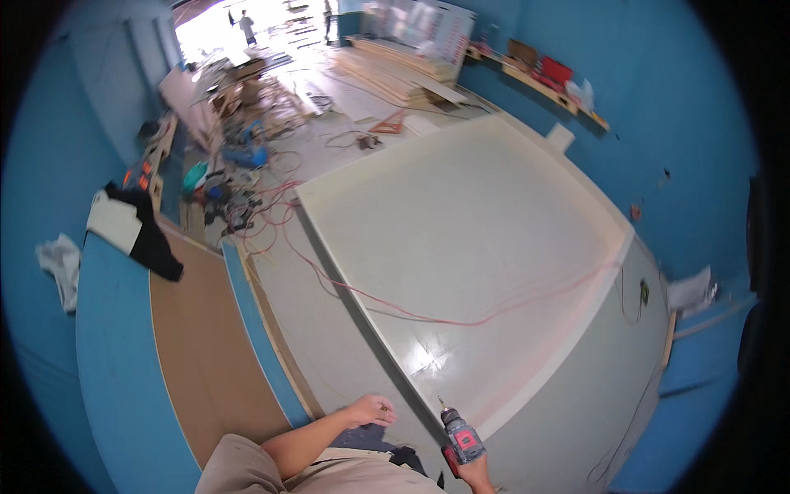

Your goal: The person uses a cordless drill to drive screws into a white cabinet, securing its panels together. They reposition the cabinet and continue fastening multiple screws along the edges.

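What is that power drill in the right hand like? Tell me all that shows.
The power drill is a handheld tool with a grey body, a red patch on top and a dark chuck with a thin bit pointing up and away from the person. The right hand wraps its handle from below. It hangs over the edge of the large cream panel.
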The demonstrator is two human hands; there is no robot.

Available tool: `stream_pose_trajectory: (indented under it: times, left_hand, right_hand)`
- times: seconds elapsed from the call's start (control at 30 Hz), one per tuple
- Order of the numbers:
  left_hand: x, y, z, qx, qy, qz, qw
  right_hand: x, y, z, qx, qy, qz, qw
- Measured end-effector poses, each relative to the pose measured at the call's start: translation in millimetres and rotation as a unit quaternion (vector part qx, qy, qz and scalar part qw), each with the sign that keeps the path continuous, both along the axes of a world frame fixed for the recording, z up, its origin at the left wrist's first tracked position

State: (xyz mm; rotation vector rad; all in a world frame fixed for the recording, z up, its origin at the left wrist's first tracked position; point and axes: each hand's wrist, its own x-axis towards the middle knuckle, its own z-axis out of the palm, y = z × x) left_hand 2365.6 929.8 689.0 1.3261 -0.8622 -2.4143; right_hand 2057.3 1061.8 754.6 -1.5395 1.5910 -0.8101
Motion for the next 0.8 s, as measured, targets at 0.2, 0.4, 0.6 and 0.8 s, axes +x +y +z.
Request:
stream_pose_trajectory:
  times: [0.2,0.4,0.6,0.8]
  left_hand:
    - [140.0,-19.8,-5.6,-0.024,0.014,0.255,0.967]
    - [307.4,-52.4,32.9,-0.084,-0.056,0.326,0.94]
    - [445.4,-125.5,64.4,-0.082,-0.074,0.385,0.916]
    - [539.5,-232.4,53.3,-0.046,-0.085,0.461,0.882]
  right_hand:
    - [126.4,-138.0,35.8,0.024,0.025,0.195,0.98]
    - [285.6,-256.0,45.0,0.109,-0.057,0.266,0.956]
    - [425.1,-370.8,75.9,0.058,-0.037,0.387,0.919]
    - [536.2,-507.9,33.6,0.049,-0.065,0.447,0.891]
